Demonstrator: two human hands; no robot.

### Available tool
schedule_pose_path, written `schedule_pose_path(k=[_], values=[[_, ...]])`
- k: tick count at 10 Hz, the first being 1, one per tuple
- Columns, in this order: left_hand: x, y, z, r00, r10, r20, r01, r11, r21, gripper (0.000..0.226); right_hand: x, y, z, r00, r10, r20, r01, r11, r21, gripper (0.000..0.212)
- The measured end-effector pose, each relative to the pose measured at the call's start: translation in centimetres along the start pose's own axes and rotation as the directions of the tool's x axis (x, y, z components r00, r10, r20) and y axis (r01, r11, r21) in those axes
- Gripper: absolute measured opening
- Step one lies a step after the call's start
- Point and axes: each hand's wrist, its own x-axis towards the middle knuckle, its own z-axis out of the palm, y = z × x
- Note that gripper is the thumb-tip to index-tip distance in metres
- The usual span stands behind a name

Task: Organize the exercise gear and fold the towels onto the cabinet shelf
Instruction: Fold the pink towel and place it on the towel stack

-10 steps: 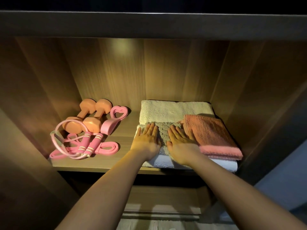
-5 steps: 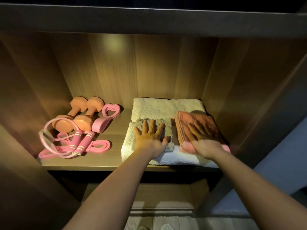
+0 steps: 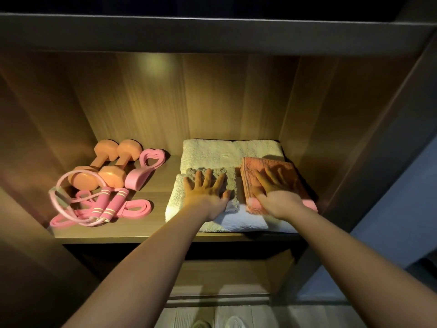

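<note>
On the right half of the wooden cabinet shelf (image 3: 146, 229) lies a folded cream towel (image 3: 227, 151). Two smaller folded towels sit on its front part. My left hand (image 3: 207, 191) presses flat, fingers spread, on the grey towel (image 3: 230, 182). My right hand (image 3: 275, 191) lies flat on the pink towel (image 3: 287, 168) beside it. On the shelf's left half lie two orange dumbbells (image 3: 107, 166), a pink heart-shaped trainer (image 3: 146, 168), a pink jump rope (image 3: 107, 204) and a pink band (image 3: 134, 209).
The shelf's back panel (image 3: 212, 95) stands close behind the towels, and a side wall (image 3: 314, 129) is just right of the pink towel. Another shelf board (image 3: 212, 31) runs overhead. A lower compartment (image 3: 224, 275) shows below the front edge.
My right hand moved off the grey towel onto the pink towel. My left hand shifted right onto the grey towel and spread its fingers. The pink towel now lies straighter.
</note>
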Motion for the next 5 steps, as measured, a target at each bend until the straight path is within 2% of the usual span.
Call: schedule_pose_path(k=[1, 3, 4, 5], values=[[-1.0, -0.2, 0.4, 0.996, 0.030, -0.087, -0.032, 0.999, -0.025, 0.061, -0.3, -0.6, 0.5, 1.000, -0.028, -0.014, 0.028, 1.000, 0.003, 0.068], [-1.6, 0.2, 1.1, 1.000, 0.018, -0.009, -0.018, 1.000, 0.014, 0.061, -0.6, -1.3, 0.4, 0.999, 0.007, 0.053, -0.007, 1.000, 0.006, 0.065], [-1.5, 0.1, 0.0, 0.999, 0.034, 0.036, -0.033, 0.999, -0.013, 0.061, -1.8, -2.0, -0.8, 0.998, -0.010, 0.058, 0.005, 0.997, 0.077, 0.059], [-2.7, -0.5, -0.6, 0.998, 0.037, -0.060, -0.042, 0.996, -0.082, 0.061, -5.3, -3.4, -3.8, 0.987, -0.090, -0.136, 0.128, 0.944, 0.305, 0.041]])
